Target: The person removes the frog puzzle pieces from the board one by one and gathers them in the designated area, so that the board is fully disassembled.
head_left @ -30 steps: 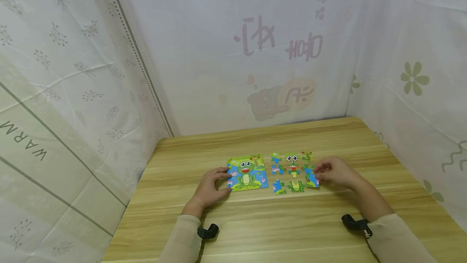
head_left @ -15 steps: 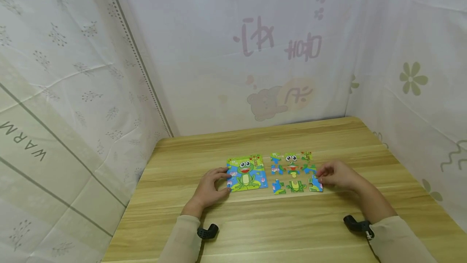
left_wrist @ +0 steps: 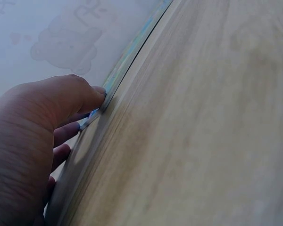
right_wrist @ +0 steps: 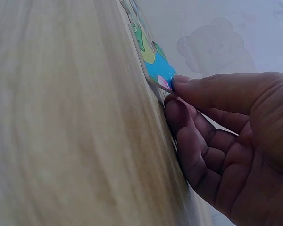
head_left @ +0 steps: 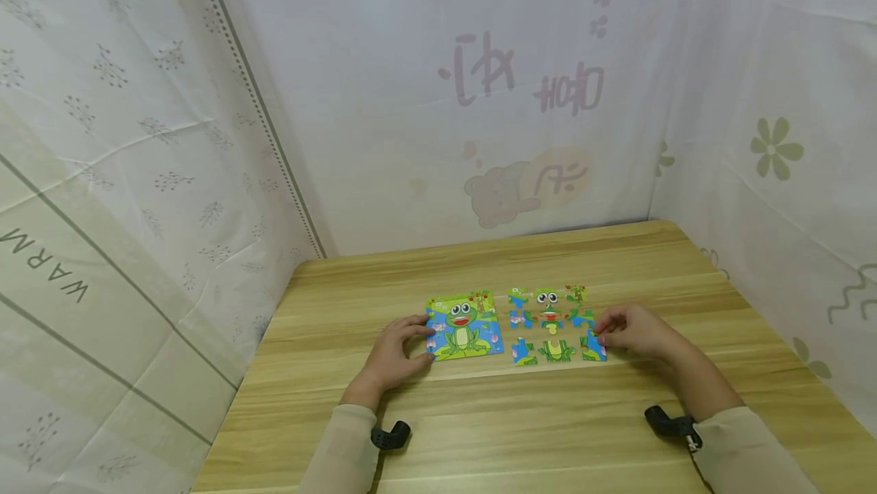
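Observation:
In the head view a square frog puzzle board (head_left: 464,325) lies flat, its picture whole. My left hand (head_left: 393,353) rests at its left edge; the thumb (left_wrist: 96,92) touches the near corner and the other fingers lie along the side. Right of it, several frog puzzle pieces are laid out in rows with gaps, among them the eyes piece (head_left: 548,298) and the belly piece (head_left: 556,350). My right hand (head_left: 637,330) pinches the lower right corner piece (head_left: 593,345), blue and green with a pink flower, between thumb and forefinger, at its outer edge.
The wooden table (head_left: 507,425) carries all of this. A printed white curtain (head_left: 384,136) hangs behind it and along both sides. A black wrist mount (head_left: 392,435) sits on the left sleeve, another mount (head_left: 670,422) on the right.
The lower right corner piece has slid slightly right in my right hand's pinch, parting from the right-middle piece above it. My left hand has stayed at the board.

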A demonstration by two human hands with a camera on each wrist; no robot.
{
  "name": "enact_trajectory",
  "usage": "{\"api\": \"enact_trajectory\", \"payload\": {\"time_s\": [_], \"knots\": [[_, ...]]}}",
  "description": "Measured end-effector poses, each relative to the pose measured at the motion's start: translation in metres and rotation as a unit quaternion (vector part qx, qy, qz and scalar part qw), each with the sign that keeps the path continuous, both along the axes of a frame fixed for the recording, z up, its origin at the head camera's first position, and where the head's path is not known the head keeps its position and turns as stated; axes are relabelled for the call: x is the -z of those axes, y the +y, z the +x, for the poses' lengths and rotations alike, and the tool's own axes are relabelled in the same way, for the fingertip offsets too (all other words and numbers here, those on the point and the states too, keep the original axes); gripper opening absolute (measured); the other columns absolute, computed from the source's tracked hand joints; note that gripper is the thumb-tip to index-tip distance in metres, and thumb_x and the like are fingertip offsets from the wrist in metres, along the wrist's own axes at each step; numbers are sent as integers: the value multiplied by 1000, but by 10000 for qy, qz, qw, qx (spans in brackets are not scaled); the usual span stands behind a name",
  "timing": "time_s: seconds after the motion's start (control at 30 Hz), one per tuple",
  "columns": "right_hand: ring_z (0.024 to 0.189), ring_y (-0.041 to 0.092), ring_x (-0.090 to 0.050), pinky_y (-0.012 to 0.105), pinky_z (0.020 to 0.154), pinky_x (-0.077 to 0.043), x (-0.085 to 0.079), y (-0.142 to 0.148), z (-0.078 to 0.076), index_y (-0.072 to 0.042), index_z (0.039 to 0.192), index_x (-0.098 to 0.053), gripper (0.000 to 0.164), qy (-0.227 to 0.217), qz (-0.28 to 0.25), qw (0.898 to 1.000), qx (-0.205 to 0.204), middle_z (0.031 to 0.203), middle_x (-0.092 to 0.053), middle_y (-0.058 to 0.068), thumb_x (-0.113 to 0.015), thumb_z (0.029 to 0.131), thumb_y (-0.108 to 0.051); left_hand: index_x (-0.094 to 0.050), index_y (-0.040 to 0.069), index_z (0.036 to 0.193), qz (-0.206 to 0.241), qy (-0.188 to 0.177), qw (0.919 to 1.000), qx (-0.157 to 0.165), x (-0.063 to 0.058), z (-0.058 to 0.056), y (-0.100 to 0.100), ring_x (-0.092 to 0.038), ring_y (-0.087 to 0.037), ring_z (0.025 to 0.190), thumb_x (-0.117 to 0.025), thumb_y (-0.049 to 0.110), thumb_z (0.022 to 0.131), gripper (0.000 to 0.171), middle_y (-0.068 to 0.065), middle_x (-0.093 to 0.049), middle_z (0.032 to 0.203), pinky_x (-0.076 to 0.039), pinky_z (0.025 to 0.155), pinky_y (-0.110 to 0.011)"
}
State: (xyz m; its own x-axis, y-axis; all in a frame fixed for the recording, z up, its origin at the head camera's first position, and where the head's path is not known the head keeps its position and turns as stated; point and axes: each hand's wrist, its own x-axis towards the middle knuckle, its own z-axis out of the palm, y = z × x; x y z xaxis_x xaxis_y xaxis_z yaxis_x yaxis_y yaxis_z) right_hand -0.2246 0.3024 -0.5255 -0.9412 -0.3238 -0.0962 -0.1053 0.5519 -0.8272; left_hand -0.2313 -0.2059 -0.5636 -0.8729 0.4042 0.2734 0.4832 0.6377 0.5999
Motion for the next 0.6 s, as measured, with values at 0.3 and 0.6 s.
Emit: {"api": "enact_trajectory", "payload": {"time_s": [0.3,0.6], "knots": [[83,23,-64,27,64,-55,0,0,0,0,103,-75,13,12,36,10000,5,92,-70,6,-80,91,-4,-75,19,126,-23,-32,10000,-71,1,0,0,-45,-28,145,-86,26,88,41,-3,-55,154,-34,120,-58],[81,22,-62,28,62,-54,-2,-1,1,-1,102,-75,13,61,109,9999,29,91,-69,6,-80,91,-6,-75,20,126,4,-2,10000,-62,1,0,0,-45,-27,145,-86,26,88,40,-1,-55,155,-33,120,-59]]}}
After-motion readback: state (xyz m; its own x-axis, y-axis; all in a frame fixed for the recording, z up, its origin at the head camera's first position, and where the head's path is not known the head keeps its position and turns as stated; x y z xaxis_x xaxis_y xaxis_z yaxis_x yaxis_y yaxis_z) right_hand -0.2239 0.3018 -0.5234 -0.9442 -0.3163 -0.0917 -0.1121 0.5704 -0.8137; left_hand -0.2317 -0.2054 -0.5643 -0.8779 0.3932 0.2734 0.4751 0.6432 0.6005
